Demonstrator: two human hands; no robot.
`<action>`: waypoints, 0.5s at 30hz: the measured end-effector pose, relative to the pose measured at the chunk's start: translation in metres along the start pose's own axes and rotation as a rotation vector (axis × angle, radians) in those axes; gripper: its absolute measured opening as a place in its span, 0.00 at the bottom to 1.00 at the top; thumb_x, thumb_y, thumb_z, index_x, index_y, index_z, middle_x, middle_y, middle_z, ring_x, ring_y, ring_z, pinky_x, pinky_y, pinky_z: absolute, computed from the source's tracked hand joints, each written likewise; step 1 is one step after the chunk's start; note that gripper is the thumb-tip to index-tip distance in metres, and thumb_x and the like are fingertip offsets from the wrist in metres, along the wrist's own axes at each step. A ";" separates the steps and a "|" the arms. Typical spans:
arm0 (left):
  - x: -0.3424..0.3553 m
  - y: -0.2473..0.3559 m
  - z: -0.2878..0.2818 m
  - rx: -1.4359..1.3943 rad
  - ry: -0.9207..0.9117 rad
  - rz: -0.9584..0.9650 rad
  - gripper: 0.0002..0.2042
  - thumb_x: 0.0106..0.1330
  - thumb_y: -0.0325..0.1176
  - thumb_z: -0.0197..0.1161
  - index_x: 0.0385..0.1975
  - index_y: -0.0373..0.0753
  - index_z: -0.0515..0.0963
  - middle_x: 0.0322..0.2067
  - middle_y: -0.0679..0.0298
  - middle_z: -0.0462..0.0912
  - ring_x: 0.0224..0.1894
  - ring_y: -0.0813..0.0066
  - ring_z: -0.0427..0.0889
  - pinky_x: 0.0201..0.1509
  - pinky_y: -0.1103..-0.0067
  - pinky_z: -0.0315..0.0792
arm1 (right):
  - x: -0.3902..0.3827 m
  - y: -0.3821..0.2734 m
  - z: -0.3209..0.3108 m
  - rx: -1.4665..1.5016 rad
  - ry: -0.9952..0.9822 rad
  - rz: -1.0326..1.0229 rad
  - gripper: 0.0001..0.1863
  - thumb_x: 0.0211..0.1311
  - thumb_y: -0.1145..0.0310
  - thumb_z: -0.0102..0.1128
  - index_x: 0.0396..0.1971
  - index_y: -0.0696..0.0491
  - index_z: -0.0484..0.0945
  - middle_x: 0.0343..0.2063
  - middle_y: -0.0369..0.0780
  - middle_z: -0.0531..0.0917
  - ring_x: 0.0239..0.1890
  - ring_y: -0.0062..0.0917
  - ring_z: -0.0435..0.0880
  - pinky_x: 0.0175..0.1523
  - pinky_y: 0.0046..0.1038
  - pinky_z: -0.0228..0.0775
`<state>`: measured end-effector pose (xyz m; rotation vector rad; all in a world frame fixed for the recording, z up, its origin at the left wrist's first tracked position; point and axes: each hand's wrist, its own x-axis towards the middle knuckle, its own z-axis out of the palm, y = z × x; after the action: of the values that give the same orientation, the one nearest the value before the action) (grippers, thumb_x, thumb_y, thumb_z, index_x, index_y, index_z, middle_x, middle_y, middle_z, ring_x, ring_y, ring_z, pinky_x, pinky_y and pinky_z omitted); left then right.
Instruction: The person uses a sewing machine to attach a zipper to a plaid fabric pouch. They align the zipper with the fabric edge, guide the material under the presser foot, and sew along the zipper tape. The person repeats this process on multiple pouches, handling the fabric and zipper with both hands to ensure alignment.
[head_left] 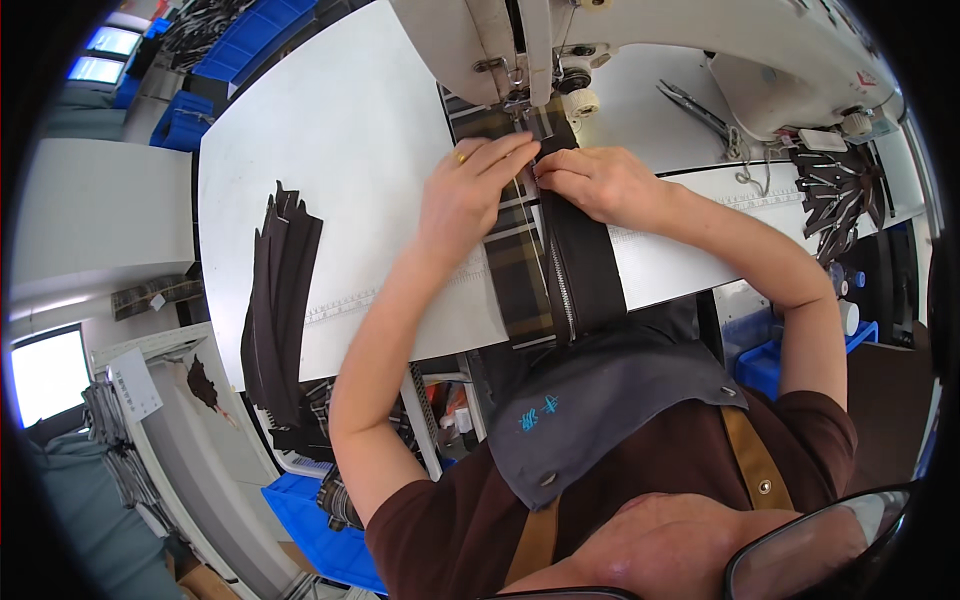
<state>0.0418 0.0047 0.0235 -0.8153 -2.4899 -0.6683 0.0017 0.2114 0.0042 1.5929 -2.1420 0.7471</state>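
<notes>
Under the needle area of a white sewing machine [660, 28] lies a strip of brown plaid fabric [515, 265]. Along its right side runs a dark fabric panel [590, 262] with a metal zipper [562, 285]. My left hand [468, 190], a ring on one finger, rests flat on the plaid, its fingertips just short of the presser foot [518, 106]. To its right, my right hand [600, 185] pinches the dark panel near the seam. Both sets of fingertips nearly meet. What lies beneath my fingers is hidden.
A stack of dark fabric strips [280, 300] hangs over the table's left edge. Scissors-like metal tools [695, 105] lie right of the needle. Several zipper pieces [835, 195] are bunched at the far right. Blue bins [320, 530] stand below and behind the white table [380, 110].
</notes>
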 end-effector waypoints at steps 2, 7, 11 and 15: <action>0.012 -0.012 0.006 0.060 -0.037 0.135 0.12 0.56 0.23 0.58 0.40 0.38 0.79 0.44 0.67 0.80 0.43 0.69 0.77 0.46 0.74 0.70 | -0.002 0.002 -0.002 0.091 0.001 0.048 0.07 0.49 0.75 0.55 0.30 0.57 0.74 0.34 0.38 0.77 0.32 0.29 0.80 0.32 0.28 0.74; 0.004 -0.023 0.026 0.245 0.017 0.019 0.12 0.59 0.30 0.59 0.42 0.39 0.79 0.45 0.68 0.80 0.45 0.68 0.75 0.53 0.69 0.65 | -0.003 -0.002 0.001 -0.031 0.053 0.064 0.08 0.47 0.76 0.55 0.30 0.58 0.73 0.35 0.39 0.77 0.32 0.31 0.80 0.33 0.29 0.74; 0.013 -0.035 0.024 0.239 -0.013 -0.122 0.11 0.61 0.36 0.59 0.41 0.40 0.79 0.43 0.68 0.81 0.45 0.65 0.75 0.59 0.62 0.58 | 0.004 0.009 0.003 -0.038 0.058 0.107 0.07 0.48 0.77 0.55 0.30 0.58 0.72 0.35 0.40 0.76 0.32 0.34 0.79 0.33 0.32 0.73; 0.017 -0.046 0.027 0.182 -0.045 -0.173 0.09 0.60 0.37 0.59 0.37 0.41 0.79 0.41 0.68 0.80 0.51 0.68 0.73 0.61 0.52 0.53 | 0.003 0.015 0.000 -0.044 0.019 0.186 0.04 0.52 0.76 0.54 0.30 0.57 0.72 0.34 0.39 0.76 0.31 0.35 0.79 0.31 0.33 0.72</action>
<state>-0.0071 -0.0056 -0.0029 -0.5584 -2.6368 -0.4742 -0.0139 0.2125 0.0034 1.3730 -2.2990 0.7622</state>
